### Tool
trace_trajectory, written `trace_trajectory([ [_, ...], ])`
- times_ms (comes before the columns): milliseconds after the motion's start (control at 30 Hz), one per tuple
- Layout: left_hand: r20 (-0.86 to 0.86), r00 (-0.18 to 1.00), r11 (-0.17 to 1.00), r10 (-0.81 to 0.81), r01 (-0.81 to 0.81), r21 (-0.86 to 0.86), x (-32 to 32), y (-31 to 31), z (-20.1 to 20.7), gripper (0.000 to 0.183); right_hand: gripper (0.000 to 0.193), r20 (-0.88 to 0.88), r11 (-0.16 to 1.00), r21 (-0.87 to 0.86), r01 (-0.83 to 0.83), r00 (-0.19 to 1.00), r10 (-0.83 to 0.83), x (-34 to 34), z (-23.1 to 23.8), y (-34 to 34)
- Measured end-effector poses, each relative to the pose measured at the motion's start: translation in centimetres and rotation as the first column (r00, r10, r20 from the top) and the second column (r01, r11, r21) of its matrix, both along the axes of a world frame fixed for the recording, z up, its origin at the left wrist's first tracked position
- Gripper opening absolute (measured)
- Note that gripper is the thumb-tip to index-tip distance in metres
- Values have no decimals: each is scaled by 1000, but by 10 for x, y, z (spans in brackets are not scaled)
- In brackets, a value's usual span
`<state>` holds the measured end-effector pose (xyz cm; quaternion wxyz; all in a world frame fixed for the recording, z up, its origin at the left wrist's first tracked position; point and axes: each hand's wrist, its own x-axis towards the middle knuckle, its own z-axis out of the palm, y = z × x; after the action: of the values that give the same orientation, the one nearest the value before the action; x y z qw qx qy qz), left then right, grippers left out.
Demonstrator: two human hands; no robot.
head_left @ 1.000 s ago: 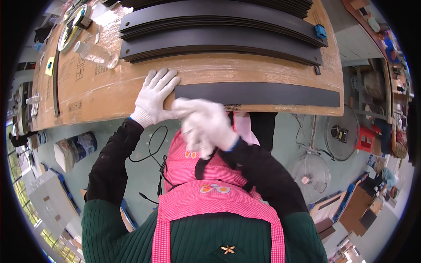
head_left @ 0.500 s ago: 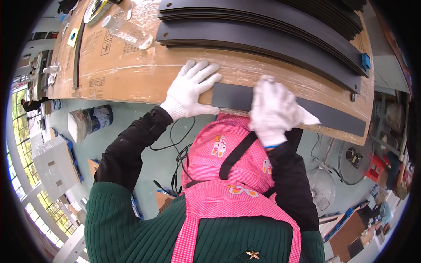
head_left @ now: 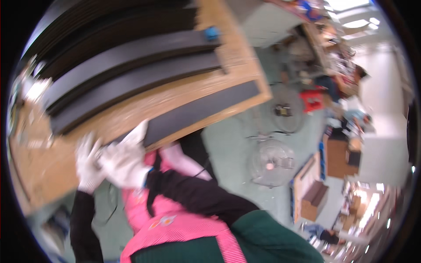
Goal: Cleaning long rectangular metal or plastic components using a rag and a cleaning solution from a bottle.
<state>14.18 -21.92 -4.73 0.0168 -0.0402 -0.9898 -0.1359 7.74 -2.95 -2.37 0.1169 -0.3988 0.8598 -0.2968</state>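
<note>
At the near edge of the cardboard-covered table (head_left: pixel 57 162), both white-gloved hands sit close together, blurred by motion. The left hand (head_left: pixel 87 162) lies flat on the brown cardboard, fingers spread and apart, clamped on nothing that can be made out. Just beside it, touching or nearly so, the right hand (head_left: pixel 125 160) rests at the left end of a long black strip (head_left: pixel 201 111) that runs along the table's front edge, one fingertip poking up over the strip's end. Whether that hand is gripping the strip or only pressing on it cannot be told; the blur swallows the fingers.

Further back on the table, two more long black strips (head_left: pixel 131 74) lie side by side, roughly parallel to the front one, with a small blue object (head_left: pixel 212 32) at the far end of one of them. A darker stack of similar strips (head_left: pixel 109 22) fills the back of the table.

Below the hands a pink apron (head_left: pixel 175 223) over dark green sleeves shows. On the green floor to the right stands a round fan (head_left: pixel 272 162), with a red stool (head_left: pixel 312 101) beyond it.
</note>
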Motion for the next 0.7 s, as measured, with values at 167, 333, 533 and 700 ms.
trace_trajectory([
  [167, -61, 997, 997, -44, 40, -64, 3, -8, 3, 76, 23, -193, 985, -63, 162, 966, -171, -5, -15, -4],
  [333, -99, 994, 997, -37, 29, -77, -9, 4, 0, 78, 16, -296, 965, 3, 262, 922, -249, 0, -90, -48],
  [533, -117, 991, 994, -64, 53, -93, -5, -4, -5, 73, 23, -297, 976, -159, -149, 950, 97, -17, -15, 15],
  [700, -72, 997, 997, -25, 20, -76, -8, -2, -5, 71, 29, -228, 985, -161, -68, 973, 30, -18, -19, 2],
])
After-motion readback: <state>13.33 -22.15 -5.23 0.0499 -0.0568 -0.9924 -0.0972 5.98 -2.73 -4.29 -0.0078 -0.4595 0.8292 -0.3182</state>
